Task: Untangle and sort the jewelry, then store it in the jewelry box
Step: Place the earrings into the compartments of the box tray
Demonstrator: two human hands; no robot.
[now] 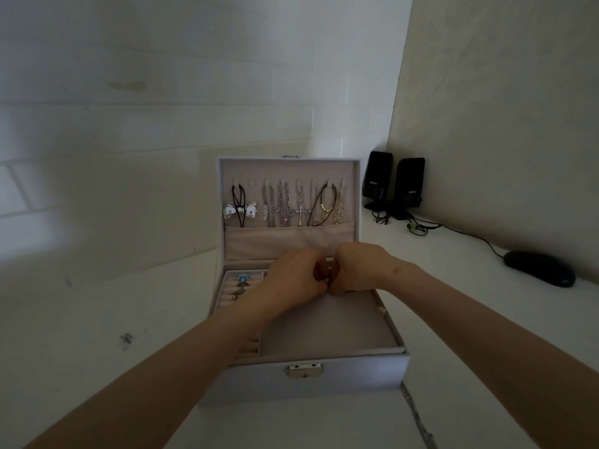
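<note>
Status: storage well advanced, not complete.

The jewelry box (324, 380) stands open on the white table (97, 319), lid (288, 170) upright. I count several necklaces (285, 205) hung separately on the lid hooks, their ends tucked into the lid pocket; no tangle is visible among them. A few rings (242, 281) sit in the ring rolls at the tray's left rear. The large compartment (324, 325) on the right shows nothing stored in it.

My left hand (291, 280) and right hand (359, 270) meet over the back of the tray, knuckles almost touching. Both sets of fingers are curled inward and appear to pinch a small piece of jewelry (328, 270) between them. The light is too dim to identify its type, or to tell whether it is being untangled or fastened.

Judgement: this piece is the item in hand. No loose jewelry is visible on the table, so little seems left beyond placing it and closing the lid.

Unrelated: two speakers (395, 186) and a computer mouse (538, 268) at right.
</note>
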